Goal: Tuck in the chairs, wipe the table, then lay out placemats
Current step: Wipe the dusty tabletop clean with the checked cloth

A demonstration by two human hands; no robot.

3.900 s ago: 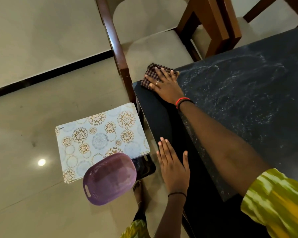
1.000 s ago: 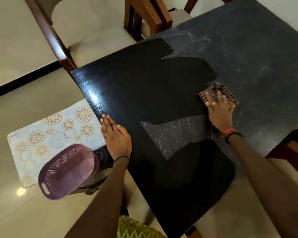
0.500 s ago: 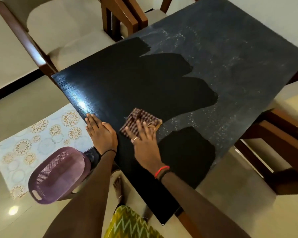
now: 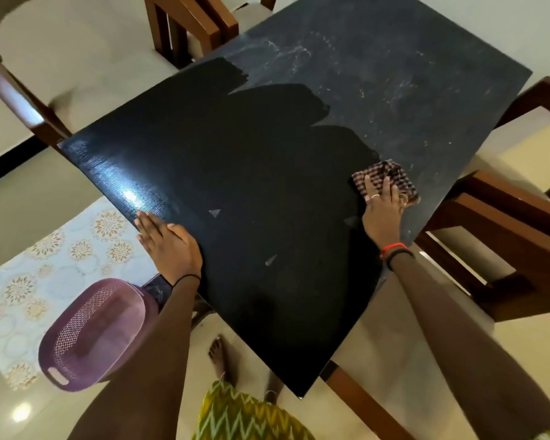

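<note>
right hand at right-centre of frame, grip flat: straight fingers press the checked cloth onto the tabletop near its right edge. left hand at left-centre, grip flat too, palm down on the left edge, holding nothing. tabletop centre is dark and clean, upper right dusty grey. placemat lies on the floor at lower left, purple basket overlapping it in view. upper-left chair and right chair sit close against the tabletop

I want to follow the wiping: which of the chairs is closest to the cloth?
The near chair on the right, its wooden frame right beside the checked cloth under the right hand; the other chairs stand farther away.
</note>
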